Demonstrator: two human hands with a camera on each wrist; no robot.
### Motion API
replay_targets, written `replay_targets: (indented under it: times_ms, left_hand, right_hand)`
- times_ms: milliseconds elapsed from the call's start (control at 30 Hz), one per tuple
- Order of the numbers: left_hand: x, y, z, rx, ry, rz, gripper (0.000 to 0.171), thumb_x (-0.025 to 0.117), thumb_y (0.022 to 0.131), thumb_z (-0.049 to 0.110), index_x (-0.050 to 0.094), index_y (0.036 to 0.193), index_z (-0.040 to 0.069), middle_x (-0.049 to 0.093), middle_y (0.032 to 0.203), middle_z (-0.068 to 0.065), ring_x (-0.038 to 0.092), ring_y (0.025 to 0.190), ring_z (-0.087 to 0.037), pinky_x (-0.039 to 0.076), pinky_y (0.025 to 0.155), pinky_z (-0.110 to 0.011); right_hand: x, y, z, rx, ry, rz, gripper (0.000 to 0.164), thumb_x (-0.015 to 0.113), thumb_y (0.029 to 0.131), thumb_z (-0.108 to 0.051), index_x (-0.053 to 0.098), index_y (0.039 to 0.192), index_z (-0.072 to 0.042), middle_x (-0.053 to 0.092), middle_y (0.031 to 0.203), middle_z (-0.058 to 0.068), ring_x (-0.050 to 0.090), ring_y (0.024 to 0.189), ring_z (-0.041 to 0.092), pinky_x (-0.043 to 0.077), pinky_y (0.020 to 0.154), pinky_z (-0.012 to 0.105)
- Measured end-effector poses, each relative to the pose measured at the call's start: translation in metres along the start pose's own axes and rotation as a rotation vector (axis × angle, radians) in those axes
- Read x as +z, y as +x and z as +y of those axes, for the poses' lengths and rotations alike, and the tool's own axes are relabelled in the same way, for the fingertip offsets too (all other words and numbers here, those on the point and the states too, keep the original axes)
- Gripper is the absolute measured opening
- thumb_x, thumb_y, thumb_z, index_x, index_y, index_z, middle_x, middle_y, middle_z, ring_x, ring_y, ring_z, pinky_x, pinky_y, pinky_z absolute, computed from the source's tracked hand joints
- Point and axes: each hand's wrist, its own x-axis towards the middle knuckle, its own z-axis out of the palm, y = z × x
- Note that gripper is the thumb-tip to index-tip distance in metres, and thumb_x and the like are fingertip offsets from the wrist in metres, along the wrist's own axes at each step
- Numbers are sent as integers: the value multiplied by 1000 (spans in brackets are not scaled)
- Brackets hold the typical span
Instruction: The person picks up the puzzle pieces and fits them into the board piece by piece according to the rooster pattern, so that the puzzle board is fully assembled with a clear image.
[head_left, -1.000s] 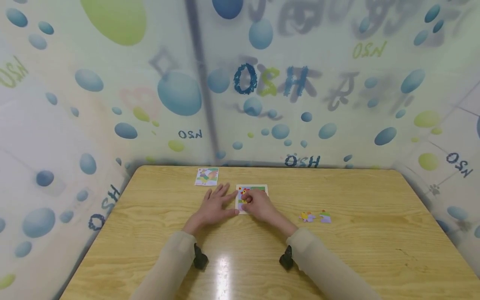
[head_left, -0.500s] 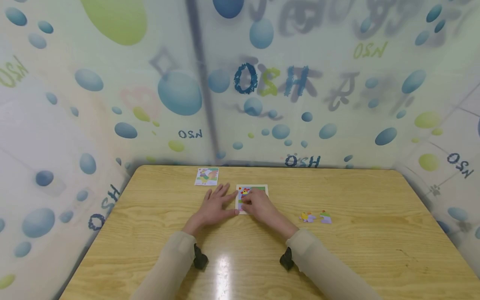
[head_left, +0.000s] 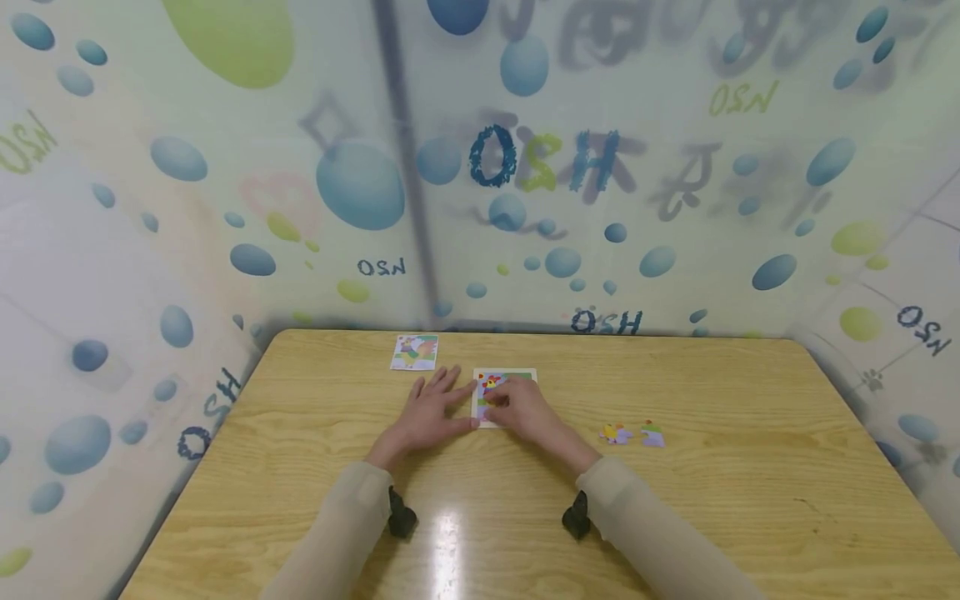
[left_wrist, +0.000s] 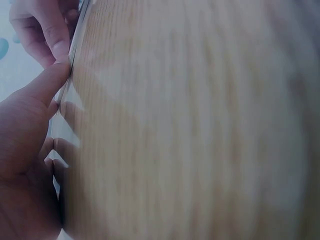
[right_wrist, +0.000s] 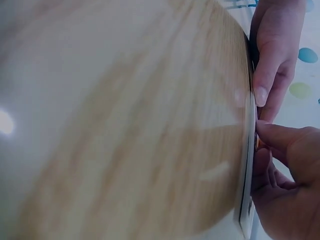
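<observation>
A small square picture puzzle (head_left: 482, 417) in a pale frame lies at the middle of the table, printed with a colourful bird. My left hand (head_left: 431, 414) rests flat beside it with spread fingers, the thumb and index fingertip touching its left edge. Above the puzzle, my right hand (head_left: 527, 411) is bent over with thumb and index finger pinching a puzzle piece at its surface; the hand covers most of the piece. In the right wrist view a small orange patch (right_wrist: 258, 142) shows between those fingers. The left wrist view shows the left thumb (left_wrist: 47, 82) at the frame's edge.
Two loose puzzle pieces, a yellow-and-purple one (head_left: 615, 433) and a green-and-purple one (head_left: 652, 434), lie to the right of the right hand. A square picture card (head_left: 415, 352) lies behind the left hand. A patterned wall (head_left: 480, 250) stands behind the wooden table (head_left: 720, 500).
My right thumb and index finger have shifted slightly on the puzzle, the index finger less tightly curled than a second ago. The left hand stays in place.
</observation>
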Motion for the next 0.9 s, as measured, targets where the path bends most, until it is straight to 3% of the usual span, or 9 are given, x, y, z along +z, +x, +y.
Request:
replay_targets:
  times_ms: [333, 900]
  left_hand:
    - [2, 0, -2, 4, 5, 0, 68, 65, 99, 47, 46, 156, 15, 19, 168, -18, 7, 156, -38, 1, 120, -64]
    - [0, 0, -1, 7, 10, -1, 68, 65, 99, 46, 46, 156, 15, 18, 168, -18, 7, 156, -38, 0, 120, -63]
  right_hand:
    - [0, -4, -8, -70, -122, -12, 21, 75, 94, -12, 78, 112, -1, 66, 84, 2, 50, 76, 14, 45, 71, 30]
    - [-1, -9, -10, -92, -161, 11, 24, 75, 94, -10, 77, 114, 0, 65, 90, 6, 54, 83, 20, 47, 79, 39]
